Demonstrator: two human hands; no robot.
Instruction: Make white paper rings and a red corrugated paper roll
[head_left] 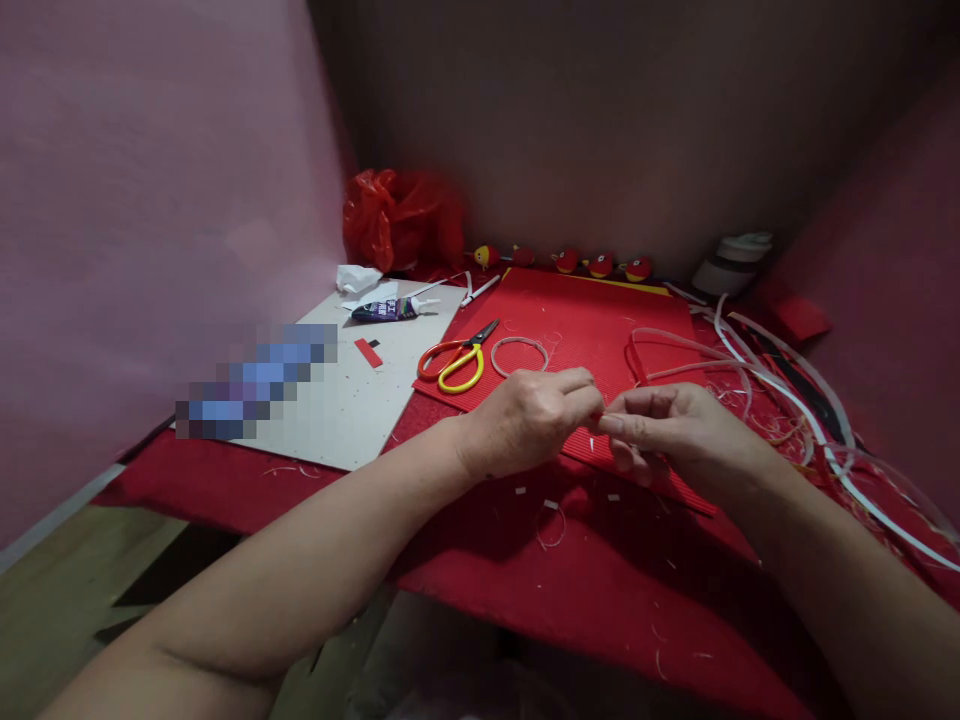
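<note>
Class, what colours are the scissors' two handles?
Scissors: one orange-red, one yellow; head view.

On the left side of the table (217, 505), a grey board (330, 420) is lying flat. On it there are a dark tube (384, 311) with a white nozzle, a small red strip (368, 352), and, at the far corner, crumpled white paper (358, 279). A blue object (259, 385), hidden by pixels, lies at the left edge of the board. Behind the board stands a bunched red plastic bag (397, 220). To its right, small bird figures (600, 265) form a row, mostly red. Further right is a white cup (731, 262) with a dark band. A pink wall (165, 150) rises on the left.
</note>
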